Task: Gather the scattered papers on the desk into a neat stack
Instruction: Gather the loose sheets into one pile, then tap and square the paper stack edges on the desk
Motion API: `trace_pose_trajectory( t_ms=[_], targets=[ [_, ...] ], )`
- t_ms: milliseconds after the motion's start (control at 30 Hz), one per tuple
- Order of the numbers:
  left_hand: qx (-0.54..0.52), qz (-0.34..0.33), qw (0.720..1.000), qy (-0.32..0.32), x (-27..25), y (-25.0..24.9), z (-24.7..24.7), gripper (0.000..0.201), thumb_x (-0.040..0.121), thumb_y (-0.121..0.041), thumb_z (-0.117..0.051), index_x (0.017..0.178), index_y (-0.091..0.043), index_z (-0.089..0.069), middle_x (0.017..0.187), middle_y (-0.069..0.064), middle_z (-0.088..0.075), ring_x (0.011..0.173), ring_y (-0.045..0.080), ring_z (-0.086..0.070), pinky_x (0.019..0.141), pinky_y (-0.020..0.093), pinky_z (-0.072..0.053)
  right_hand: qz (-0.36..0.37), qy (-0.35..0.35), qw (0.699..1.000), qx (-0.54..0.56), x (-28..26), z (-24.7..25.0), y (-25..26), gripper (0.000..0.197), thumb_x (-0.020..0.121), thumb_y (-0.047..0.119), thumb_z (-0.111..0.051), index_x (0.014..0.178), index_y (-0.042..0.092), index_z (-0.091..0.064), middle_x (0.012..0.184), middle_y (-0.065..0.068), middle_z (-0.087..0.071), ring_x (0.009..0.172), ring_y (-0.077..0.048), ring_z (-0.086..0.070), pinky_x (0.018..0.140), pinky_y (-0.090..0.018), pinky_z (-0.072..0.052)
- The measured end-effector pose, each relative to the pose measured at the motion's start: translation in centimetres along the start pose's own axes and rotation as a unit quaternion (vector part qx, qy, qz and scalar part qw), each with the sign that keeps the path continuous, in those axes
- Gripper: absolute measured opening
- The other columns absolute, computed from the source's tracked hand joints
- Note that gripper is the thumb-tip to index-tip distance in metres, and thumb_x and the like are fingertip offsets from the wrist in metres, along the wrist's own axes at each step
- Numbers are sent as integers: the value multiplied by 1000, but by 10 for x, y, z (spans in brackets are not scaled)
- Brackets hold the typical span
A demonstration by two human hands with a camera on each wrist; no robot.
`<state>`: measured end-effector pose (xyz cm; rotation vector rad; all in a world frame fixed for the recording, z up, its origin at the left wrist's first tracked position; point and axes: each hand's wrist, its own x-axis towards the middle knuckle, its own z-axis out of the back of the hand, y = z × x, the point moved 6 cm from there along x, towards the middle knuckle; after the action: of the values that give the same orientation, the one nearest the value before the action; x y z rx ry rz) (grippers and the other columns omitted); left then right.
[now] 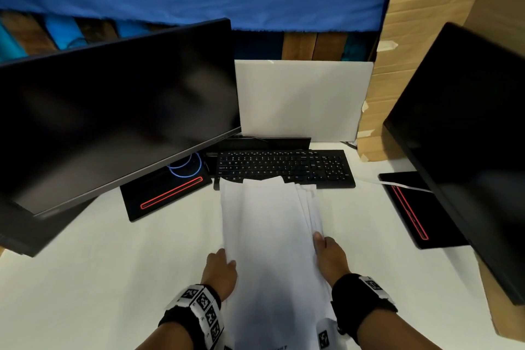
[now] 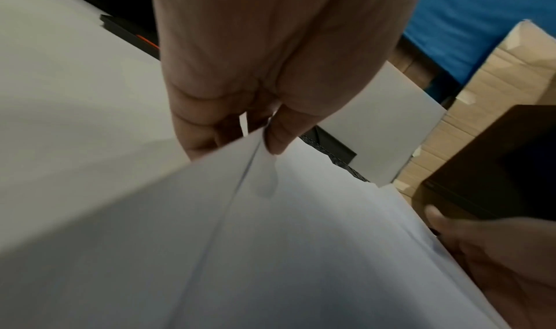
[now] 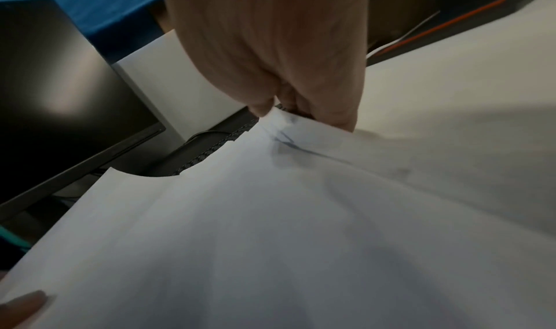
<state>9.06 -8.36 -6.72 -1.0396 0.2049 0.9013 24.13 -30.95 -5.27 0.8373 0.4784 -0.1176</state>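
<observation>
A bundle of white papers point(image 1: 270, 236) is held above the white desk point(image 1: 99, 278), in front of the keyboard. My left hand point(image 1: 220, 267) grips its left edge, with the thumb on top and the fingers underneath point(image 2: 240, 134). On the other side my right hand point(image 1: 326, 253) pinches the right edge point(image 3: 289, 115). The sheets fan out unevenly along the right side point(image 1: 309, 202). The far ends of the sheets overlap the keyboard's front edge. The papers point(image 2: 270, 251) fill the lower half of both wrist views point(image 3: 270, 239).
A black keyboard point(image 1: 284, 167) lies behind the papers. A dark monitor point(image 1: 113, 111) stands at the left and another point(image 1: 468, 136) at the right, each on a black base with a red line point(image 1: 170, 193). A white board point(image 1: 301, 99) leans at the back. Cardboard boxes point(image 1: 426, 23) stand at the right.
</observation>
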Motion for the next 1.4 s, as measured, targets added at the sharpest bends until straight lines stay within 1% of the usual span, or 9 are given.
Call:
trace_pose_trajectory(
  t_ms=[133,333,533,667,867,1033,1200,1300,1400],
  targets=[
    [-112,-1,994,13,-6,-10,-15,34,91,-11,-51,122,-6,-42,124,14,-57,105,27,-56,94,35,-46,2,89,990,107,-6,-4,-7,35,77,17,-74,107,6,-60,108,-13,-67,98,-30,-63,85,-34,-50],
    [-246,-104,962,-62,-29,-53,31,47,86,-1,-60,130,-10,-48,124,10,-62,112,28,-60,101,46,-46,110,65,963,235,-31,33,49,36,79,-8,-63,104,18,-61,104,-10,-70,94,-27,-66,82,-33,-55],
    [-347,-254,896,-108,-66,-135,102,31,88,5,-54,118,-3,-55,102,3,-69,96,12,-67,70,11,-54,231,43,909,345,-68,76,138,27,90,10,-58,115,19,-59,108,5,-67,100,-7,-62,90,-22,-47],
    [-376,-251,883,-127,-69,-136,114,28,87,-1,-60,115,2,-59,108,15,-70,104,28,-68,91,32,-55,249,50,898,361,-78,71,150,29,88,5,-60,100,32,-58,106,12,-66,105,-3,-61,91,-20,-46],
    [-402,-263,873,-80,-73,-131,114,46,70,6,-75,108,-19,-65,105,1,-74,100,15,-70,84,24,-57,241,35,899,364,-82,59,152,61,66,10,-82,121,17,-56,116,-4,-68,107,-21,-65,93,-40,-52],
    [-435,-274,854,-83,-71,-140,130,44,74,7,-70,113,-13,-64,106,3,-74,101,21,-70,87,32,-58,270,30,889,369,-86,68,167,46,75,-2,-72,116,17,-61,106,4,-70,92,-6,-70,81,-21,-57],
    [-412,-255,871,-74,-63,-136,125,40,74,7,-71,110,-8,-64,106,11,-72,100,31,-69,86,42,-57,249,-13,905,345,-83,60,161,49,84,-4,-60,129,13,-50,117,-2,-63,111,-21,-60,100,-39,-47],
    [-405,-269,867,-106,-66,-142,126,33,80,5,-66,101,-19,-64,98,1,-71,96,20,-69,84,34,-58,268,-34,899,345,-91,60,170,40,90,-1,-54,128,11,-50,102,11,-60,106,-12,-58,91,-23,-43],
    [-414,-300,846,-153,-76,-154,140,30,83,2,-63,100,-23,-63,97,-6,-70,88,4,-69,80,20,-57,325,-44,881,340,-106,72,188,35,87,2,-60,115,23,-57,96,28,-61,90,16,-60,83,-6,-46]
  ],
)
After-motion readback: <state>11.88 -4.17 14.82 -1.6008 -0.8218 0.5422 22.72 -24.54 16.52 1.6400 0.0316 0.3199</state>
